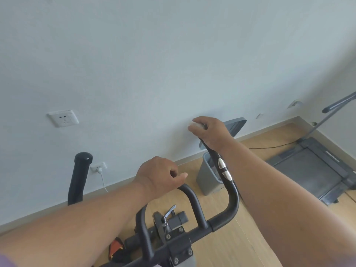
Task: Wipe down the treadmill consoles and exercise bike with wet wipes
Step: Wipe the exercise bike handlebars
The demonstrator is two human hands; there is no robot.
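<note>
The exercise bike's black handlebar point(232, 195) fills the lower middle of the view, with silver pulse sensors on its right grip. My right hand point(209, 132) closes around the top end of that right grip, pressing a white wet wipe point(192, 125) against it. My left hand point(159, 175) rests closed on the inner loop bar point(190, 197) of the handlebar. The left grip point(79, 176) stands free at the left. A folded-flat treadmill point(312, 170) lies on the floor at the right, its console out of view.
A grey waste bin point(209, 176) with an open swing lid stands against the wall behind the handlebar. Wall sockets point(63, 118) and a plugged white cable point(101, 176) are at the left. A black cord runs across the wooden floor point(238, 241) toward the treadmill.
</note>
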